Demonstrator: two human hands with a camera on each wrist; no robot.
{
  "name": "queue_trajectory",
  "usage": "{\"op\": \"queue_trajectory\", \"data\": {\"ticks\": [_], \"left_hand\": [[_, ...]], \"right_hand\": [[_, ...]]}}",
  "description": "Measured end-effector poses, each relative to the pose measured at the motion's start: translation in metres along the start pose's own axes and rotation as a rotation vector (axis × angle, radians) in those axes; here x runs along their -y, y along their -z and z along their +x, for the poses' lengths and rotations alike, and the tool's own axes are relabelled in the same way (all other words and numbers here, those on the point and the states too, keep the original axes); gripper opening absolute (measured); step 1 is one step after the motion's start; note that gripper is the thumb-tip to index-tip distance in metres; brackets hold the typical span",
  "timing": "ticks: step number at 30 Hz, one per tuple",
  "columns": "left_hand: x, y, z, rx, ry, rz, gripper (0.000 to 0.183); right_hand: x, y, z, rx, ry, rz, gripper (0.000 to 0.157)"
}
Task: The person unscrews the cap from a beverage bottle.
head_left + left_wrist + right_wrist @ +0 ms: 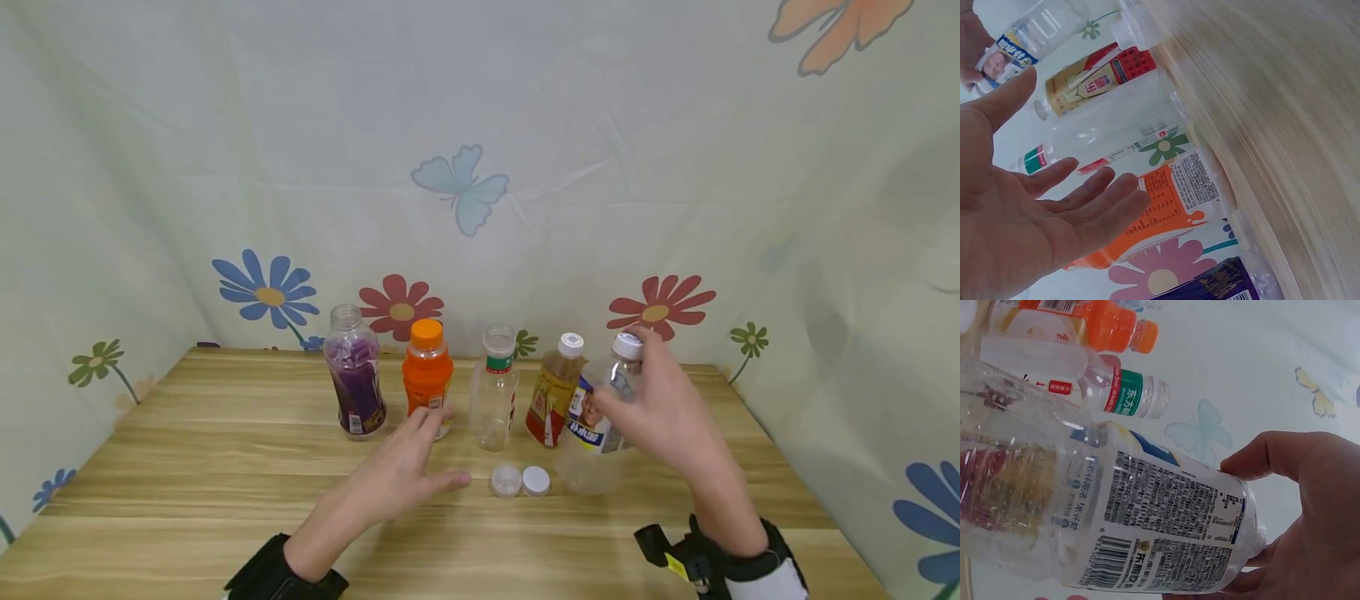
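Blue-labelled bottle (591, 435) is held near its top by the right hand (675, 417); left hand (393, 479) spreads wide.

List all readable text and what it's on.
"东方": green band on clear bottle; rest unclear.
"补水啦" (likely): front label on gripped bottle, in right hand.
Too small or blurred: its fine print and barcode digits; purple bottle, orange bottle, yellow-labelled bottle; white cap marks.
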State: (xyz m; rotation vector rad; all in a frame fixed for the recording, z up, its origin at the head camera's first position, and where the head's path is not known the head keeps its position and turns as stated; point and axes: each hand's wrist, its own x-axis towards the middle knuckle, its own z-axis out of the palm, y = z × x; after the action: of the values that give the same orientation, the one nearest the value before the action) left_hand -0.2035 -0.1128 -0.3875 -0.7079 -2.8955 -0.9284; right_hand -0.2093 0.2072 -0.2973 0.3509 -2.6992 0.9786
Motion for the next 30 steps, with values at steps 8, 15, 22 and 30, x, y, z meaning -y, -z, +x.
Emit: {"op": "queue_trajectory", "data": {"ticks": [8,15,22,30], "left_hand": [[-0.002,0.000,-0.001,-0.012,0.009,-0.013,0.091],[-0.006,-0.001,0.000,-0.020,0.016,-0.050,0.097],[-0.007,-0.003,0.000,-0.030,0.002,-0.084,0.092],[-0.006,-0.004,0.000,-0.060,-0.051,-0.070,0.094]], "right_hand": [[0.011,-0.007,-0.006,0.021,0.038,0.026,0.084],[0.021,-0.021,-0.011,0.022,0.088,0.086,0.082],[0.028,-0.038,-0.012,0.017,0.088,0.146,0.085],[0.030,-0.056,-0.010,0.013,0.091,0.186,0.086]]}}
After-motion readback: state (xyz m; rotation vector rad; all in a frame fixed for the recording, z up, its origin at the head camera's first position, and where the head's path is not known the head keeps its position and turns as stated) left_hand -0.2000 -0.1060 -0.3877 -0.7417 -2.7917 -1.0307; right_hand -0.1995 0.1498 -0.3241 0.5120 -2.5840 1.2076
